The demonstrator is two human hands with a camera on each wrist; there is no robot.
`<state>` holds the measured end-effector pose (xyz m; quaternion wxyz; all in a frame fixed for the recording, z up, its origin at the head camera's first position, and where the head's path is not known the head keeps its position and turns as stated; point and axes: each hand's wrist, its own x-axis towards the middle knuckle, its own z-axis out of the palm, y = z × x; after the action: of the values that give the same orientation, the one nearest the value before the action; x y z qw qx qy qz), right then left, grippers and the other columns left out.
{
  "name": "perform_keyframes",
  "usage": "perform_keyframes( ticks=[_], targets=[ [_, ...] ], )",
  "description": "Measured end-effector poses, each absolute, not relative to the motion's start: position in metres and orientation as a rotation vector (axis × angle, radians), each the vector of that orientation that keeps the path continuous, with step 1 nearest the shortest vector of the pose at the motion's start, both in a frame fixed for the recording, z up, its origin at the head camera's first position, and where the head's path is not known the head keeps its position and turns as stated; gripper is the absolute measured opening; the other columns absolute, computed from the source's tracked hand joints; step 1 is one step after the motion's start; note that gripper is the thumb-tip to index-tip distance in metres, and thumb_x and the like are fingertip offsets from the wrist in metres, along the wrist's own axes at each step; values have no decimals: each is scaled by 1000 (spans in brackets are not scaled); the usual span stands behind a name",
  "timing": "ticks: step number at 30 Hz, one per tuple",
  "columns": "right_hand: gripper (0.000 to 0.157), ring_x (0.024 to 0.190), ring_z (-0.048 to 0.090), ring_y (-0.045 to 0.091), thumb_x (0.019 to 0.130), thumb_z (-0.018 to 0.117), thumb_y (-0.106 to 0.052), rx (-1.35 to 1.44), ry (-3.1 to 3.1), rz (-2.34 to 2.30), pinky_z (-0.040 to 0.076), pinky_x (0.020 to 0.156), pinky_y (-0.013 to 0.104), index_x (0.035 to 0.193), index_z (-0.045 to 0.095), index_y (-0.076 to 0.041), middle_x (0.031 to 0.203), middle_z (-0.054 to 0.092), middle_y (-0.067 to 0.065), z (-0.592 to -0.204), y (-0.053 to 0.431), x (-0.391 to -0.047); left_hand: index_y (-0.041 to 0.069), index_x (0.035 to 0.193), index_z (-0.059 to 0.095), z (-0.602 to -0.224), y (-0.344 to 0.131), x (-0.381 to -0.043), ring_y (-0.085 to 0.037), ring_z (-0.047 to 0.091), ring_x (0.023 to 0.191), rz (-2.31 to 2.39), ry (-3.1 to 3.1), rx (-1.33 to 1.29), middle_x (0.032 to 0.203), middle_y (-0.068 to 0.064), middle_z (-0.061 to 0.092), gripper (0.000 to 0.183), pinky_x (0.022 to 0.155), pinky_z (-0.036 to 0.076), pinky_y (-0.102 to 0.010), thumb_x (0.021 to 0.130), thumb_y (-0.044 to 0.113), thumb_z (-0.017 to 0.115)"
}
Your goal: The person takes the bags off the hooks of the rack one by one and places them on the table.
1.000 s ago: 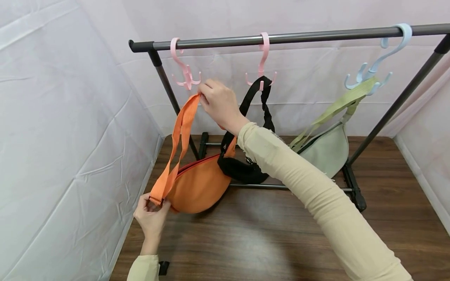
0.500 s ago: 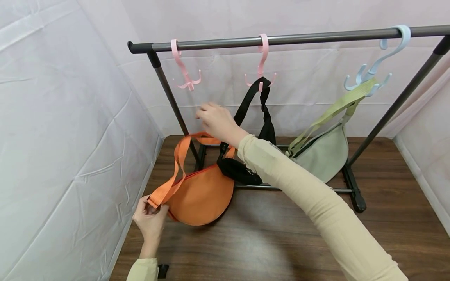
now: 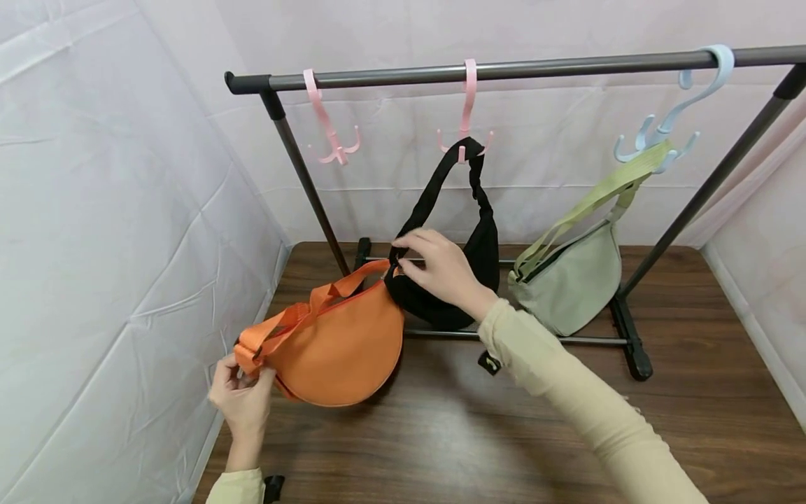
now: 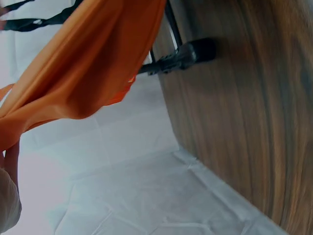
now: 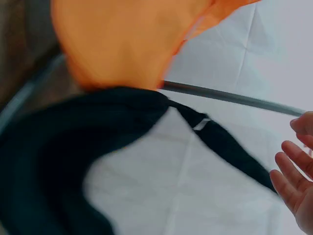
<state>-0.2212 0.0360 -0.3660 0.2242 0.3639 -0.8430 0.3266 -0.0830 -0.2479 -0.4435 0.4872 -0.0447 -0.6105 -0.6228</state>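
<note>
My left hand pinches the left end of an orange half-moon bag, just below the strap buckle. The bag's orange strap droops slack along its top; in the left wrist view the orange fabric slopes up from the fingertips. My right hand holds nothing, its fingers loosely bent in front of a black bag. That bag's strap hangs from the middle pink hook, and its left end overlaps the orange bag's right end. In the right wrist view, the fingers are beside the black strap.
A dark metal rack spans the view. Its left pink hook bears nothing. From the blue hook on the right hangs a sage-green bag. White fabric walls enclose the brown wood-grain floor.
My right hand has let go of the orange strap and moved down and right to the black bag. The strap has dropped slack. My left hand has drawn the orange bag slightly left.
</note>
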Motion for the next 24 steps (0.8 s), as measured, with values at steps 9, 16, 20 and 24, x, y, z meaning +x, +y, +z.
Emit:
perform_keyframes(
  ticks=[9, 16, 20, 24],
  targets=[
    [20, 83, 59, 16, 81, 66, -6, 789, -2339, 1318, 50, 69, 30, 101, 65, -6, 92, 63, 6, -446, 56, -194, -14, 69, 53, -408, -250, -69, -5, 50, 59, -1449, -1420, -38, 70, 2, 57, 16, 48, 42, -9, 58, -25, 48],
    [20, 82, 60, 16, 81, 67, -6, 570, -2437, 1766, 51, 67, 25, 101, 65, -3, 92, 63, 10, -484, 46, -182, -15, 68, 49, -405, -263, -67, -6, 37, 48, -1453, -1353, -32, 63, -1, 51, 13, 44, 34, -10, 60, -24, 50],
    [28, 83, 60, 12, 81, 66, -5, 384, -2398, 2203, 50, 72, 26, 108, 60, 0, 101, 61, 16, -497, 33, -182, -16, 72, 52, -402, -266, -64, -9, 39, 50, -1498, -1287, -56, 63, -4, 52, 13, 47, 36, -14, 62, -24, 52],
    [39, 95, 58, 19, 84, 61, -5, 261, -2266, 2616, 48, 84, 37, 120, 50, 4, 115, 53, 24, -503, 18, -185, -19, 77, 55, -395, -264, -63, -11, 47, 54, -1530, -1203, -73, 67, -9, 57, 16, 51, 41, -16, 61, -24, 52]
  ],
)
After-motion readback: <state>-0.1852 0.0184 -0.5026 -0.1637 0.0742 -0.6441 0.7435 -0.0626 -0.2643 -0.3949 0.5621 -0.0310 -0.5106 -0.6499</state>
